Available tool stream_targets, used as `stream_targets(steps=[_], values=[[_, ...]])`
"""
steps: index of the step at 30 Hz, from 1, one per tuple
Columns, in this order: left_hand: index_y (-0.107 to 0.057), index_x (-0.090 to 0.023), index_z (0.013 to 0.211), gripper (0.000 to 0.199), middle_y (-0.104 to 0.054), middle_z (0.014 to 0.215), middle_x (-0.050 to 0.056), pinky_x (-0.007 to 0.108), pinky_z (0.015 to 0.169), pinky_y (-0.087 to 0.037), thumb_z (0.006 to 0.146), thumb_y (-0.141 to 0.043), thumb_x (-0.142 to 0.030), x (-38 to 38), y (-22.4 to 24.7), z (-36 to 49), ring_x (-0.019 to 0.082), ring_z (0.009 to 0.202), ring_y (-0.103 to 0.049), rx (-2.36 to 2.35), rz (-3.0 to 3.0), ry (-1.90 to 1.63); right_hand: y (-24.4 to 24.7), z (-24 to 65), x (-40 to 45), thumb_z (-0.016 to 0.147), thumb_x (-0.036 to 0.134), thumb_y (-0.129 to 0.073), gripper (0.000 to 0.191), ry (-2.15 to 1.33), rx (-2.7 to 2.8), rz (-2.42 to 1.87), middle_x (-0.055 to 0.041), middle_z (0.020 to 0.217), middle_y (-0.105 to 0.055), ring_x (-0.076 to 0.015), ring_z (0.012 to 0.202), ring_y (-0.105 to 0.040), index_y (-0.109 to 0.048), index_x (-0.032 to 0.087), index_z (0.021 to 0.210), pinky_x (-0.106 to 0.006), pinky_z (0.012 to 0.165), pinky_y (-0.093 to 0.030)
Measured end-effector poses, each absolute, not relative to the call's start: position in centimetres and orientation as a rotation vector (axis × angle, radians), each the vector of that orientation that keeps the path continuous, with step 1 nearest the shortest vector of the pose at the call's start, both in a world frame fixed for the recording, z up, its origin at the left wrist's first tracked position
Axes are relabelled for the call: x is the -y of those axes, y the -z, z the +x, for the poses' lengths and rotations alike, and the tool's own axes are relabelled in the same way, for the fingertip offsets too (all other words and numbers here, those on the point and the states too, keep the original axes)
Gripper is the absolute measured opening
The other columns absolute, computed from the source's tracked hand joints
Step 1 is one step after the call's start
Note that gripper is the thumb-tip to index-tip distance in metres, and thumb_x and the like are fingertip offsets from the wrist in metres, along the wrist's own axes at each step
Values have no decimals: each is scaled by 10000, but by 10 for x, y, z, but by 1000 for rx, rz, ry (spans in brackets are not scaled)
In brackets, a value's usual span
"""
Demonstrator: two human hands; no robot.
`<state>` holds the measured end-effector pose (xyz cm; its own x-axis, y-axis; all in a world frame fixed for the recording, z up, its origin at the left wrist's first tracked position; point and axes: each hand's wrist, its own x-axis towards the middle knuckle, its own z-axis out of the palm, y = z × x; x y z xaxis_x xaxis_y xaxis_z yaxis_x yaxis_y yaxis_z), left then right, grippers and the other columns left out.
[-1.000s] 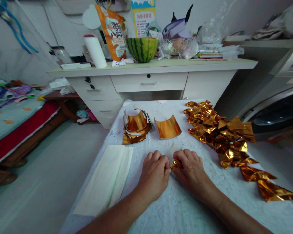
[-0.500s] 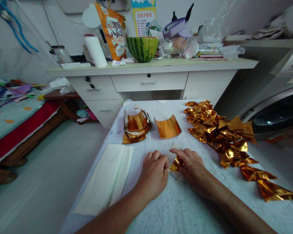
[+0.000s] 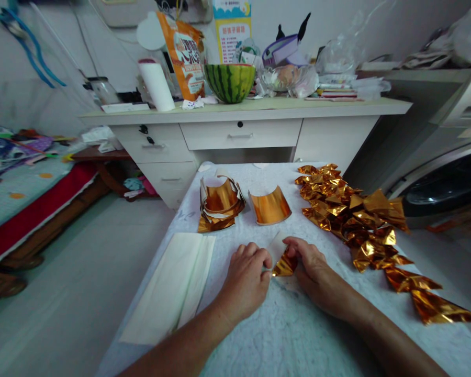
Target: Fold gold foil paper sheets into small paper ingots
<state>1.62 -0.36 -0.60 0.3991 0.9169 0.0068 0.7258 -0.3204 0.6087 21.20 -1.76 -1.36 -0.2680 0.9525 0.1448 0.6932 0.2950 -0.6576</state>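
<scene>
Right hand [image 3: 317, 280] drawn slightly outward since prev. frame, forefinger lowered; more of gold foil piece [image 3: 285, 265] now exposed. Right hand: partly curled, narrow gap thumb-to-forefinger, w/ foil's right end between them, prob. to keep the fold from springing open. Left hand [image 3: 246, 283]: curled in, knuckles up, at foil's left tip; fingertips hidden, so can't tell how far closed or if anything is pinched. Likely steadying that side (wrist low, near worktop [image 3: 298, 340]). Foil lies btwn the hands, white slip [image 3: 276, 246] just beyond it.

Further out: folded pale sheets [image 3: 168, 288] flat to L, prob. put there for easy reach. Curved gold sheet [image 3: 270, 207] ahead, concave side up; to its L, stack of curled gold sheets [image 3: 221, 201], apart from it. Crumpled gold foil shapes [image 3: 349, 209] heaped along R side, approx. a row, likely kept clear of the hands. Drawer unit [image 3: 241, 133] behind, w/ cut watermelon [image 3: 230, 84] on top.
</scene>
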Motion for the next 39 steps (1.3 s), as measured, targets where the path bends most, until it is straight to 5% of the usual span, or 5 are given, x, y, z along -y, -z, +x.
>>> stream_targets(steps=[4,8,25,31,39], values=[[-546,-228,839,165,-555,939,7,336,863,-379,749,-550,-90,2,6,16,204,964,-481,-1387,2147,-502,13,215,15,745,59,-389,358,-833,1777,-1424,-31,911,-585,-183,855,-576,-475,227,1049,-318,741,-484],[-558,-223,826,151,-559,915,8,335,854,-381,736,-560,-102,2,6,16,206,955,-488,-1393,2144,-515,15,221,8,851,207,-433,139,-490,1692,-1598,-62,897,-587,-217,852,-556,-530,207,949,-366,761,-458],[-570,-208,850,96,-557,929,21,370,845,-392,780,-618,-161,4,10,20,223,944,-488,-1404,2175,-592,26,208,-3,817,279,-610,83,-89,1976,-1978,-86,933,-580,-283,888,-468,-635,211,858,-349,681,-278],[-546,-222,1051,332,-540,1097,43,427,954,-387,744,-627,-122,4,13,22,247,1072,-471,-1380,2146,-727,15,207,-2,789,215,-609,29,-366,1893,-1864,-68,885,-593,-266,877,-496,-591,204,768,-375,730,-336],[-234,-260,1438,854,-466,1344,102,417,1027,-406,709,-626,-51,4,19,23,249,1216,-488,-1237,1844,-915,7,205,5,911,318,-506,104,-1025,1576,-1381,19,737,-539,-151,656,-519,-477,230,864,-280,595,-408]])
